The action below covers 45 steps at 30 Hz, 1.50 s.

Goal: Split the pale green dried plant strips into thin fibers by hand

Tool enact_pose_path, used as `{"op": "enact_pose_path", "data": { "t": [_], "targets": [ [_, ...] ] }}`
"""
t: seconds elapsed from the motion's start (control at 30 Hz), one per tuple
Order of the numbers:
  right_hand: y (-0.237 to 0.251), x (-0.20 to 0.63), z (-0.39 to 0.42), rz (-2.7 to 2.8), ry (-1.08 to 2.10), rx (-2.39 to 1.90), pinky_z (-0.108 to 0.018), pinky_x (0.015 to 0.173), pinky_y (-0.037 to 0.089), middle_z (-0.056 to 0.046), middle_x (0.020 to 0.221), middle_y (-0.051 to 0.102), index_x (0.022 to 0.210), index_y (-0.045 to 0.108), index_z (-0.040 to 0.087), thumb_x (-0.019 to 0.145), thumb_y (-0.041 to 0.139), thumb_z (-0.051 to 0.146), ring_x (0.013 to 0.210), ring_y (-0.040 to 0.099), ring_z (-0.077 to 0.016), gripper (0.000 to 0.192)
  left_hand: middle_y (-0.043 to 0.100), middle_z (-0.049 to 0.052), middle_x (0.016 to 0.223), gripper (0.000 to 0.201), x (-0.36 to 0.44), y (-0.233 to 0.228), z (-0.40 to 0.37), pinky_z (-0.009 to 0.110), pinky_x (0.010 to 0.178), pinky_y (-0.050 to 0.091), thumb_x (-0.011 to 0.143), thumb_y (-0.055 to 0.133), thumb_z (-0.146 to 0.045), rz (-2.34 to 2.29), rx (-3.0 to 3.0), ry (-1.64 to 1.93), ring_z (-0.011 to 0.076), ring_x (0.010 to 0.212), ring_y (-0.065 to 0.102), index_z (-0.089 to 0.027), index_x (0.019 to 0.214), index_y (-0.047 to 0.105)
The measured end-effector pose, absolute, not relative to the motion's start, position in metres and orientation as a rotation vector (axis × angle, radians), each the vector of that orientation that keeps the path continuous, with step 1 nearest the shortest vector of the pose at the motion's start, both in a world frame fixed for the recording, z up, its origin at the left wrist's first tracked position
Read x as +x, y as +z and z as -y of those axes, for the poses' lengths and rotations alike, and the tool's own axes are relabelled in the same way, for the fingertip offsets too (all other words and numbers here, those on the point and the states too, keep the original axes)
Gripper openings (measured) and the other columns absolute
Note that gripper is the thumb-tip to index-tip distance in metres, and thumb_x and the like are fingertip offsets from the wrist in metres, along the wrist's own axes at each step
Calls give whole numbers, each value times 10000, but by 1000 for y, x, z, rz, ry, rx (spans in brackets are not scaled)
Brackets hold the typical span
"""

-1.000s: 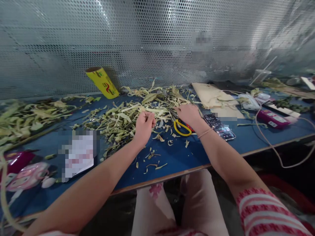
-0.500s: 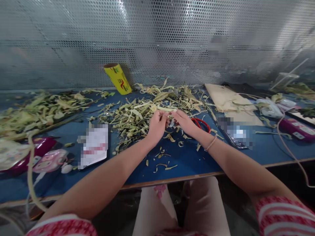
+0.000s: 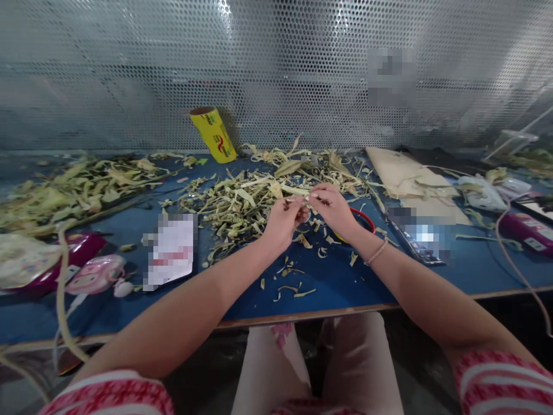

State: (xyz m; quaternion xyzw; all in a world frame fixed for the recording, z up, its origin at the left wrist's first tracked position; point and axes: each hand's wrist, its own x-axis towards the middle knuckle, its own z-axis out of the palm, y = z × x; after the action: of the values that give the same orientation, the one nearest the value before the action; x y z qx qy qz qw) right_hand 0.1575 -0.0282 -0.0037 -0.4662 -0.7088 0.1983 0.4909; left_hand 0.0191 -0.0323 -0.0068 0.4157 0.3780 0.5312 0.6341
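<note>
My left hand (image 3: pixel 283 218) and my right hand (image 3: pixel 332 208) meet over the middle of the table. Both are closed, fingertips pinched together on a small pale piece of plant stem (image 3: pixel 307 200), mostly covered by the fingers. Just behind and left of them lies a heap of wilted green-yellow stems and leaves (image 3: pixel 233 202). Under my right wrist a red ring-shaped handle or band (image 3: pixel 365 219) shows in part; what it belongs to is hidden. Small plant scraps (image 3: pixel 294 291) lie scattered on the blue table in front of my hands.
A second leaf pile (image 3: pixel 86 184) spreads at left. A yellow tube (image 3: pixel 215 135) leans near the perforated metal wall (image 3: pixel 276 75). Phones (image 3: pixel 173 253) (image 3: pixel 415 236) lie on both sides, cardboard (image 3: pixel 397 173) at right. A pink case (image 3: pixel 97 274) and cables (image 3: pixel 63 288) sit at left.
My hands have shifted slightly; the right hand's fingers have curled and lifted more around the pinched piece. The whole view has moved a little to the right.
</note>
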Motion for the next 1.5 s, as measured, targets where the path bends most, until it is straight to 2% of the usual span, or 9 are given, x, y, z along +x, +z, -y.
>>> {"op": "enact_pose_path", "data": {
  "t": [0.2,0.33,0.43,0.53,0.67,0.93,1.23,1.5],
  "targets": [
    [-2,160,29,1789,422,-1145,-322,753,450,-49,805,595,731,687,204,855,577,314,816,561,-179,199,583,-9,612,159,22,2,37,160,594,480,843,623,-163,-807,675,1095,31,546,533,-121,699,570],
    [0,156,32,1783,482,-1165,-293,692,433,-35,783,620,755,650,200,861,541,291,745,562,-163,177,574,-26,610,147,21,-5,36,177,591,471,808,663,-209,-791,830,1196,40,555,528,-130,720,576],
    [1,153,35,1733,549,-1166,-294,675,430,-25,773,630,781,610,205,870,518,306,696,567,-155,163,566,-36,607,165,20,-14,33,189,571,446,795,668,-253,-787,1005,1277,51,554,519,-143,726,567],
    [0,151,36,1647,646,-1152,-286,605,418,8,660,582,783,561,220,854,556,354,585,531,-137,152,570,-34,620,210,20,-19,32,203,565,432,797,662,-313,-810,1117,1303,60,550,510,-158,719,543],
    [0,151,34,1529,791,-1124,-269,502,370,37,575,530,752,495,229,807,620,439,485,473,-112,251,568,-25,631,233,19,-19,33,211,555,414,801,655,-354,-818,1171,1310,69,549,502,-162,732,542],
    [0,152,32,1499,867,-1145,-256,470,328,73,483,446,673,394,232,799,636,457,430,398,-91,354,525,-35,608,247,17,-17,34,220,532,364,825,623,-378,-843,1343,1328,72,533,454,-172,727,529],
    [-1,151,31,1403,1006,-1024,-244,427,262,89,459,407,676,413,227,740,701,500,399,332,-71,402,538,-28,600,237,16,-19,30,228,541,363,816,630,-364,-851,1372,1319,78,532,454,-173,712,535],
    [2,156,30,1463,1085,-910,-224,422,255,87,449,441,688,470,205,706,744,510,392,346,-54,410,523,-38,568,174,17,-16,27,219,527,371,802,644,-279,-838,1227,1322,70,506,446,-167,718,540]
  ]
}}
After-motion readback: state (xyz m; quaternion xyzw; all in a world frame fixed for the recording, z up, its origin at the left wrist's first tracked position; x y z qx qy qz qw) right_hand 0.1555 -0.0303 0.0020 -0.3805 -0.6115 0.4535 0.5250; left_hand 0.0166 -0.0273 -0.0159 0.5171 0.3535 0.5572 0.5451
